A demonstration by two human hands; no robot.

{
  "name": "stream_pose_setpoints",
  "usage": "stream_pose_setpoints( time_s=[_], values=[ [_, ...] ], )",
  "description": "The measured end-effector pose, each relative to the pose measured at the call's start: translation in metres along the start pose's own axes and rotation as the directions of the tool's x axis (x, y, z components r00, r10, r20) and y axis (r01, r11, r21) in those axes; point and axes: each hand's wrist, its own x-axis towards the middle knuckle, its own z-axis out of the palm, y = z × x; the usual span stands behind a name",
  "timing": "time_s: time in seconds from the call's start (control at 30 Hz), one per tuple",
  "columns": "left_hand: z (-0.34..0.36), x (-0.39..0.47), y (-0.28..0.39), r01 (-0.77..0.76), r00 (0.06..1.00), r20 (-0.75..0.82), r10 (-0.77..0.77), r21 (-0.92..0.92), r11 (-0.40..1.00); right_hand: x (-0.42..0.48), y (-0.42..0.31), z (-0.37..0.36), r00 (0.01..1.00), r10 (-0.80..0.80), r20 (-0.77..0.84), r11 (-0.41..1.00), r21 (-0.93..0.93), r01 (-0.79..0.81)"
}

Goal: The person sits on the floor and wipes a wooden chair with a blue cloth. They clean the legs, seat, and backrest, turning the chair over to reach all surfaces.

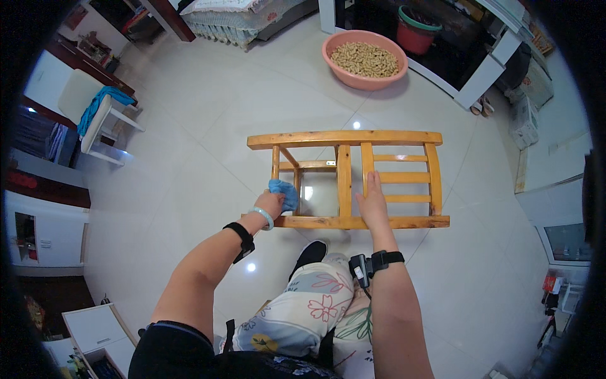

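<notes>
A wooden chair with a slatted back lies on its side across the tiled floor before me. At its left end my left hand grips a blue cloth, which is pressed around a round rung near the lower rail. My right hand rests flat on a crosspiece beside the slats, with its fingers pointing away from me and the wrist over the lower rail. Nothing shows in the right hand.
Beyond the chair stands a pink basin of unshelled peanuts, beside a red bucket with a green rim. A white chair with a blue garment stands at the left. My shoe is near the lower rail.
</notes>
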Motion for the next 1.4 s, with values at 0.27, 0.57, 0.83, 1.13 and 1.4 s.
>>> stream_pose_setpoints(
  time_s=[0.27, 0.57, 0.83, 1.13, 1.4],
  values=[
    [-0.080, 0.070, 0.021, 0.071, 0.863, -0.491, -0.117, -0.112, 0.991, -0.004, -0.005, -0.011, 0.999, 0.040, 0.034, 0.999, -0.009, -0.040],
    [-0.073, 0.111, -0.002, 0.123, 0.828, -0.560, 0.006, 0.193, 0.973, -0.006, -0.018, -0.006, 0.996, 0.075, 0.044, 0.991, -0.112, -0.069],
    [-0.049, 0.127, 0.078, -0.120, 0.927, -0.322, 0.193, 0.231, 0.965, -0.004, -0.019, 0.000, 0.996, 0.092, 0.021, 0.984, -0.153, -0.088],
    [-0.038, 0.132, 0.170, -0.415, 0.792, -0.377, 0.481, 0.246, 0.876, -0.003, -0.008, 0.005, 1.000, -0.003, -0.024, 0.989, -0.148, -0.001],
    [-0.055, 0.130, 0.098, -0.407, 0.824, -0.327, 0.463, 0.227, 0.885, -0.005, -0.008, -0.001, 1.000, 0.031, 0.007, 0.985, -0.170, -0.029]
  ],
)
